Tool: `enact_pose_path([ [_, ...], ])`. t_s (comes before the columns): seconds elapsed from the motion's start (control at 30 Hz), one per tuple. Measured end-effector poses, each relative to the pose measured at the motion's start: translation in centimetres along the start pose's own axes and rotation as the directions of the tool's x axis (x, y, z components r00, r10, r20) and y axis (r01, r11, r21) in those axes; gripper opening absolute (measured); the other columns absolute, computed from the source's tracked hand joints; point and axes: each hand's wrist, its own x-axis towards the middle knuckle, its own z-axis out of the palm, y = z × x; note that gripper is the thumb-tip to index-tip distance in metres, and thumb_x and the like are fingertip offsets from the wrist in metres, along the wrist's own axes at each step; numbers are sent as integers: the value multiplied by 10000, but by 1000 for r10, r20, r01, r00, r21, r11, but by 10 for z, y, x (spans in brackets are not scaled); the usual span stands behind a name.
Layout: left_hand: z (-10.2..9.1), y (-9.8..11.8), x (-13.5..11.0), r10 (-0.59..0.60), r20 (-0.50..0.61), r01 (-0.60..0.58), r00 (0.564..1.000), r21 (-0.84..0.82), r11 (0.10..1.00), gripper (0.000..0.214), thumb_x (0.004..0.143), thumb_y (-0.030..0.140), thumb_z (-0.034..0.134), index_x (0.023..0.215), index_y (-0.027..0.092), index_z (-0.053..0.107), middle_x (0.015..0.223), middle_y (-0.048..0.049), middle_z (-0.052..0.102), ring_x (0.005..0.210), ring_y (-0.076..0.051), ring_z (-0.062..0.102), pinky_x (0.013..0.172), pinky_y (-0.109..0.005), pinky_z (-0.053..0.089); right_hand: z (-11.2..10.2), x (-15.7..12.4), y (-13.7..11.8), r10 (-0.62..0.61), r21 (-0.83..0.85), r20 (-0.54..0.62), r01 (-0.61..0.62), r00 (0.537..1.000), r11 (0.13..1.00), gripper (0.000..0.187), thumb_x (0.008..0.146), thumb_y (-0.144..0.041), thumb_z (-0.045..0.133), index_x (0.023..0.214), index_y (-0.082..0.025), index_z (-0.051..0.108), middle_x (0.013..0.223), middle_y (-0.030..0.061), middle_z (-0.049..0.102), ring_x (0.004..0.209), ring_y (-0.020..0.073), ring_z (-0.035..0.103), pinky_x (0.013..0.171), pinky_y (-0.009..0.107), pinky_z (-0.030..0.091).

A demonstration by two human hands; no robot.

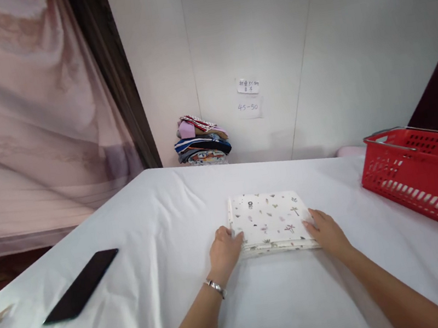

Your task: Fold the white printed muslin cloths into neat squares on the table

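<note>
We note the left hand (225, 249), bracelet (216, 288) at its wrist, and right hand (328, 232) stretched forward, gripping opposite side edges of a folded printed cloth (269, 216), thumbs on top. Cloth lies flat on white sheet (171, 232), before us. Well apart: dark phone (81, 286) leftward, red basket (432, 174) rightward; fabric pile (202, 140) beyond the far edge.

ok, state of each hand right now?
Left hand: holding the folded cloth at its left edge, thumb on top.
Right hand: holding the same cloth's right edge, thumb on top.
</note>
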Motion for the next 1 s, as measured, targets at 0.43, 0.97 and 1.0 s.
enact_pose_path([
  [0.43, -22, -18, 16, -28, 431, 262, 902, -494, 829, 128, 793, 299, 502, 783, 174, 477, 567, 32, 557, 502, -107, 564, 455, -200, 372, 18, -24, -143, -537, 448, 122, 436, 835, 780, 152, 825, -272, 529, 902, -223, 651, 965, 42, 642, 947, 201, 552, 828, 336, 419],
  [0.97, -37, -18, 9, 25, 545, 295, 838, -491, 820, 211, 674, 152, 571, 864, 160, 480, 542, 14, 592, 585, -167, 631, 501, -233, 461, 44, -28, -161, -539, 467, 38, 461, 842, 754, 181, 859, -198, 510, 837, -232, 686, 828, 17, 629, 801, 160, 557, 737, 300, 424],
  [1.0, -37, -18, 9, 24, 544, 296, 839, -491, 819, 214, 672, 152, 573, 865, 160, 480, 541, 15, 588, 590, -170, 633, 502, -235, 464, 45, -29, -161, -534, 467, 23, 463, 845, 753, 190, 865, -204, 500, 815, -230, 681, 807, 15, 624, 785, 156, 557, 726, 295, 424],
])
